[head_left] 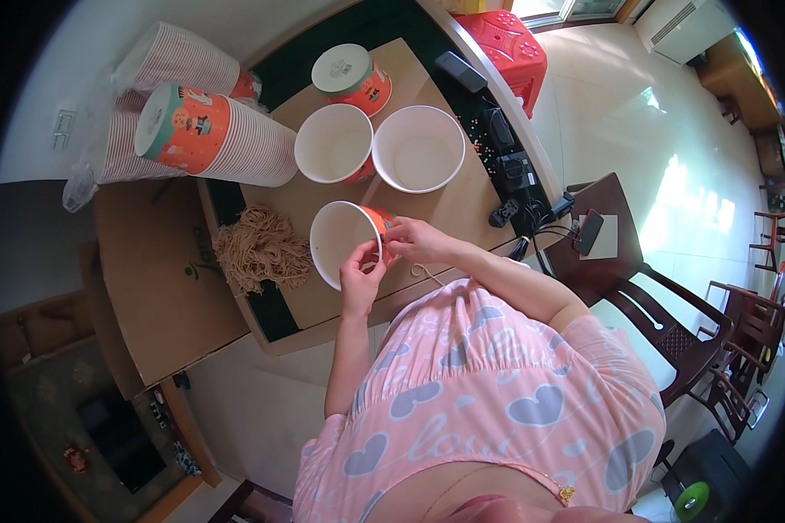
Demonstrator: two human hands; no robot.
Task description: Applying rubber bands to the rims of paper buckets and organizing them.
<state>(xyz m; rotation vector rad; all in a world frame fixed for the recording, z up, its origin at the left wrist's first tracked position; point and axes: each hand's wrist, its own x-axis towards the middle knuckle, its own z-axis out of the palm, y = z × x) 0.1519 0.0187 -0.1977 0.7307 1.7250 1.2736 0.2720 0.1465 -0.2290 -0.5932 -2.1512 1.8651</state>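
Note:
A white-lined paper tub (340,242) with an orange printed outside lies tipped at the table's near edge, its mouth toward the left. My left hand (363,277) grips its rim, thumb and fingers closed on the wall. Against the tub's orange outer side, my right hand (419,241) has its fingertips pinched together; what they hold is too small to make out. A thin tan string (426,272) curls on the table just below my right hand. Left of the tub sits a tangled heap of tan strings (262,248).
Beyond my hands stand two open paper tubs (333,144) (419,148) and an upturned tub (351,78). Nested tub stacks (218,135) lie at the left, some in clear plastic. Black adapters and cables (515,170) line the right edge. A phone (590,230) rests on a wooden chair (597,261).

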